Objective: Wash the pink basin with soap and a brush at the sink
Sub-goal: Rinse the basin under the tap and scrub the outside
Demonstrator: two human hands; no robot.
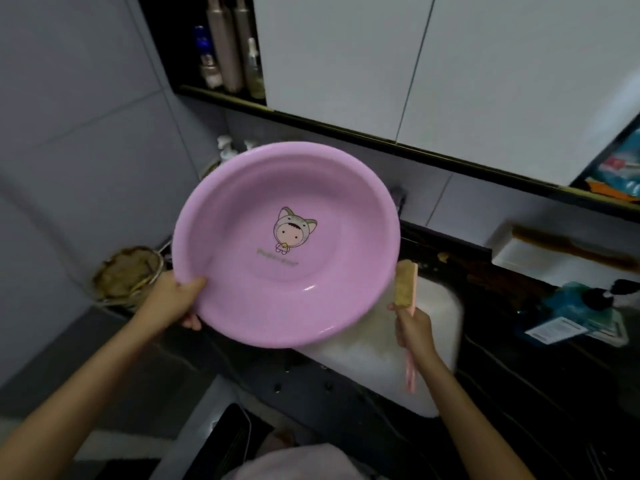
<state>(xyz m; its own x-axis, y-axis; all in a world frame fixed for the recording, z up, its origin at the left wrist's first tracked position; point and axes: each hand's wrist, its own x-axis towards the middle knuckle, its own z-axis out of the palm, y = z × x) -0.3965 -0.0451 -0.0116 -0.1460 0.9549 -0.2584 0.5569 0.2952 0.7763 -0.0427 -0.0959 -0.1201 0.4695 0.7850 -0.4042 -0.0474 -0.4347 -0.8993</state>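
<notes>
Round pink plastic basin (287, 244) tilted over white sink (440, 317); left hand (175, 299) grips its rim. Right hand (414, 329) clasps pink-handled bristle brush (406, 285), just beside rim. No suds visible, possibly blur. Soap bristles first; scrub in circles, basin braced.

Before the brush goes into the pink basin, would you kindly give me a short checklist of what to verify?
1. Left hand grips the pink basin by its rim: ok.
2. Right hand holds the brush by its handle, bristle end up: ok.
3. Basin's inside tilted towards the person, open to the brush: ok.
4. Basin held above the sink: ok.
5. Soap on the bristles or in the basin: cannot tell.
6. Water running: cannot tell, no tap shows.
</notes>
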